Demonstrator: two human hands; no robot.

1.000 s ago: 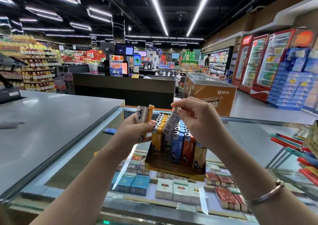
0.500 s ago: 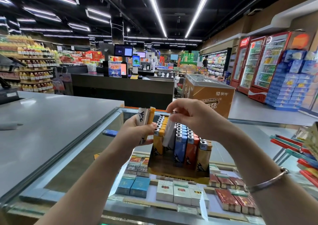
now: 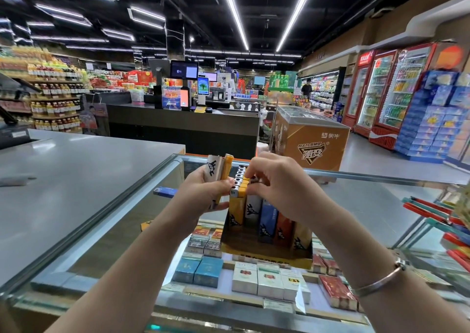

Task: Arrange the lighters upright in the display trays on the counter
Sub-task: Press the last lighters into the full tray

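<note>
Nearest, beneath the glass top of the bench [image 3: 381, 192], cigarette packs [image 3: 269, 281] lie in rows. On the glass stands the cardboard display tray [image 3: 264, 252], its upright lighters [image 3: 267, 220] ranked in orange, white, blue and red columns.

Right hand [image 3: 282, 187]: fingers [image 3: 254, 177] curled down onto the lighter tops at the white column, apparently pressing one in; the piece itself is hidden, so its seating cannot be confirmed.

Left hand [image 3: 206, 192]: clenched round two spare lighters [image 3: 220, 167], one white, one orange, held upright just beside the tray's left edge.

A blue lighter [image 3: 165, 192] lies flat on the glass farther left, unplaced.

Recommendation: press straight down, keep neighbouring columns from tipping, match colour to column, and steady the tray if it slides on the glass.
</note>
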